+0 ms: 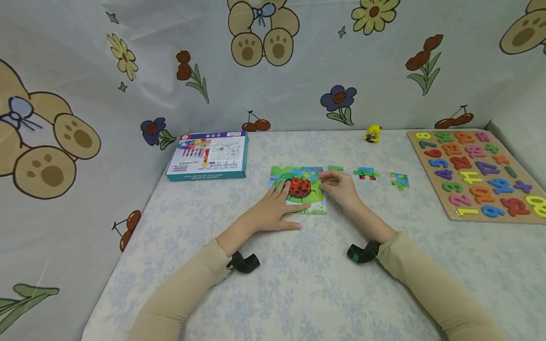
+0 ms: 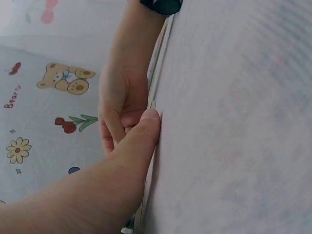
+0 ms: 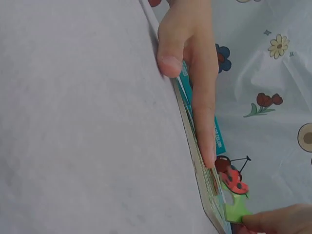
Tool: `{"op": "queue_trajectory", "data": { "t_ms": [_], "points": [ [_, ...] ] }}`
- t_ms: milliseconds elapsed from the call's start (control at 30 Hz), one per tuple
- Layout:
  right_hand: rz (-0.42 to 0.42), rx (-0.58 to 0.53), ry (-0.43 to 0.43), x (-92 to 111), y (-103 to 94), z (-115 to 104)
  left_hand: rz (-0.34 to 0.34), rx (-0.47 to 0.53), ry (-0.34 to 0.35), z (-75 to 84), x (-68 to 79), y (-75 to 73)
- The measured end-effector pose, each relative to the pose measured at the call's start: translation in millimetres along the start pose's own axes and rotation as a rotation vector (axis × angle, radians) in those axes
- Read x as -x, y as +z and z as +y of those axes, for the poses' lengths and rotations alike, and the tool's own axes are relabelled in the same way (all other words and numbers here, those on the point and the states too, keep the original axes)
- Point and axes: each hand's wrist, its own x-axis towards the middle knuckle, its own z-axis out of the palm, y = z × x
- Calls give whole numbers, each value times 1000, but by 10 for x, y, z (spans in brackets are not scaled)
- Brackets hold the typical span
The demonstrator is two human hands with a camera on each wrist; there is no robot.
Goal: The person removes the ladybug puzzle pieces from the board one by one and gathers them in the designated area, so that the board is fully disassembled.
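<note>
A jigsaw puzzle with a red ladybug on green (image 1: 317, 208) lies flat on the table in the head view. Across its left part my left hand (image 1: 273, 210) rests with fingers spread, thumb on the table just below the near edge. At the puzzle's right edge, my right hand (image 1: 341, 189) pinches a puzzle piece (image 3: 238, 209) between thumb and fingers. In the right wrist view this piece, green with a red ladybug part, stands tilted up over the board's edge (image 3: 197, 168). Loose pieces (image 1: 366, 173) lie to the right of that hand, another (image 1: 400, 180) farther out.
A teal-edged box (image 1: 206, 158) lies at the back left. On the right is a wooden board of coloured letters and numbers (image 1: 441, 201). A small yellow-haired figure (image 1: 373, 134) stands near the table's back edge, before a bear-print cloth (image 1: 294, 104).
</note>
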Motion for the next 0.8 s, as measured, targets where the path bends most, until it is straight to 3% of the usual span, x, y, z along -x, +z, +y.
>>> {"op": "queue_trajectory", "data": {
  "t_ms": [167, 300, 533, 700, 800],
  "points": [
    [83, -104, 137, 32, -48, -29, 8, -4, 7, 6, -11, 0],
    [107, -114, 211, 81, -215, -32, 28, 9, 4, -4, -29, 25],
    [167, 79, 230, 330, -844, 149, 179, 61, -33, -80, -59, 118],
    [185, 153, 267, 563, -1339, 345, 265, 119, -47, -109, -61, 130],
    [190, 181, 262, 660, -1531, 411, 345, 176, -64, -132, -67, 128]
  ]
}}
